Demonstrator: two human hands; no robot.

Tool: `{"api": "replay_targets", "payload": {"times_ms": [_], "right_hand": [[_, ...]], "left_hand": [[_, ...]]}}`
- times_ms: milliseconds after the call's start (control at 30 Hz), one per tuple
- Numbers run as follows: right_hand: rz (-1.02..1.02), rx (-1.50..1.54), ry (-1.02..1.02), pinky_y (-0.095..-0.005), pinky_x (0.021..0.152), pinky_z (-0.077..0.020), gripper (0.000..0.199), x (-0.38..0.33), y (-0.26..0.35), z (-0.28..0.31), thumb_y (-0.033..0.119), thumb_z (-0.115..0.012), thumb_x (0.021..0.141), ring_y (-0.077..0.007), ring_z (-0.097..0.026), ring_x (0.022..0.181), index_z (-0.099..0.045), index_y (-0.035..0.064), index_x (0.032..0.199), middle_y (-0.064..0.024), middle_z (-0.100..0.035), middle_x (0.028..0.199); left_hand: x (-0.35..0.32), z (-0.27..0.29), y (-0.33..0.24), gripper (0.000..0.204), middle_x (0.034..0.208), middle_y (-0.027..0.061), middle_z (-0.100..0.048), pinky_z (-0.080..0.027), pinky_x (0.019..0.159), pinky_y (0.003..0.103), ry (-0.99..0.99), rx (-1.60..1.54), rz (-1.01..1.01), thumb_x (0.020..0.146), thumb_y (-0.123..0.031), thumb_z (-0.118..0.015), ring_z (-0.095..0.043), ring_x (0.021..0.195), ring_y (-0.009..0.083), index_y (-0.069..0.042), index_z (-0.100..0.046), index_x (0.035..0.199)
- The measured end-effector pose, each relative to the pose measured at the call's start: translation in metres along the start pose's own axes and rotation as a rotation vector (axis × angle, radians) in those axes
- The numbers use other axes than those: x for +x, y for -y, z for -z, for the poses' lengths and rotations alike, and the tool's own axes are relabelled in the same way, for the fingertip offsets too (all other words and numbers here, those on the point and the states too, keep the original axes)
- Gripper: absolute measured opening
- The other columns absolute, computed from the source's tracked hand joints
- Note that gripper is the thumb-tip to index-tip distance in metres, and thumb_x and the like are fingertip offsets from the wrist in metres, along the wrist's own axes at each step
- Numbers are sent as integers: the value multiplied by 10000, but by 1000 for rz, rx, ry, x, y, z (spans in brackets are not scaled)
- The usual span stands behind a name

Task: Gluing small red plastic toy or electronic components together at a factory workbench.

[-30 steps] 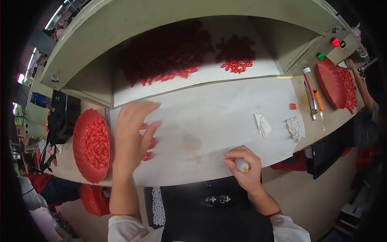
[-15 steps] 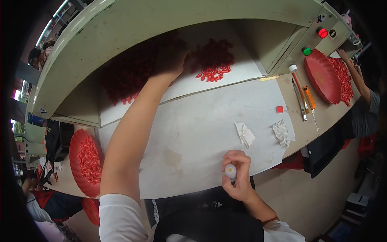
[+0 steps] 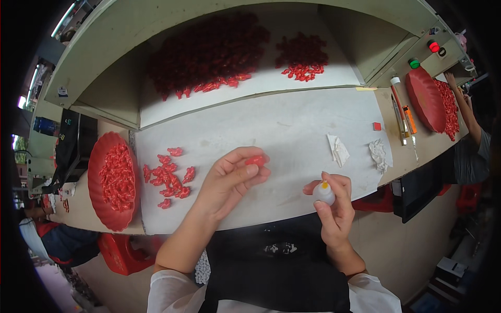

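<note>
My left hand [image 3: 232,180], raised above the middle of the white sheet [image 3: 292,120], pinches a small red plastic piece [image 3: 255,160] between thumb and fingers. In my right hand [image 3: 338,208], closed around it, is a small white squeeze bottle [image 3: 324,193] with a yellow tip pointing up and away from me. Both hands are apart from each other. Left of my left hand lies a loose group of glossy red pieces [image 3: 169,179] on the sheet. What exact shape the held piece has is partly hidden by my fingers.
A red scalloped tray [image 3: 93,182] full of red pieces stands at left. Inside the cabinet [image 3: 344,47] lie a big pile [image 3: 209,52] and a smaller pile [image 3: 302,57]. Crumpled tissues [image 3: 338,150], an orange cutter [image 3: 409,120] and another red tray [image 3: 425,101] are at right, near another person's arm [image 3: 464,104].
My left hand has come back out of the cabinet and now holds a red piece over the sheet. My right hand has lifted slightly with the bottle. The view has shifted.
</note>
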State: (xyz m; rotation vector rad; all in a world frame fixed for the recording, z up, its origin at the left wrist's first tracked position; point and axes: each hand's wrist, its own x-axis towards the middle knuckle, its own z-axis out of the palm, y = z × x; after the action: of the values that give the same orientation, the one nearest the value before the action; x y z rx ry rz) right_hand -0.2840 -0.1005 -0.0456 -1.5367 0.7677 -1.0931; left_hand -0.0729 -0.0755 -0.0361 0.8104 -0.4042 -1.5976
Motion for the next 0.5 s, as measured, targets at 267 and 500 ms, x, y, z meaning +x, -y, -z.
{"api": "replay_targets", "payload": {"times_ms": [267,500], "right_hand": [[60,0,20,-276,716,-439,375,-1,14,-15,-23,-514,760,-212,-557,813,-458,-50,1130,-132,-414,987],[37,-20,43,-274,714,-436,386,-5,14,-25,-14,-537,747,-205,-546,811,-465,-50,1124,-133,-429,977]], "left_hand": [[-17,22,39,235,877,89,-546,-414,696,280,159,-306,-120,847,-133,-488,-514,796,154,-52,-494,1067],[-21,25,44,252,834,78,-557,-428,658,274,143,-162,-155,854,-159,-479,-534,737,149,-27,-486,1069]]}}
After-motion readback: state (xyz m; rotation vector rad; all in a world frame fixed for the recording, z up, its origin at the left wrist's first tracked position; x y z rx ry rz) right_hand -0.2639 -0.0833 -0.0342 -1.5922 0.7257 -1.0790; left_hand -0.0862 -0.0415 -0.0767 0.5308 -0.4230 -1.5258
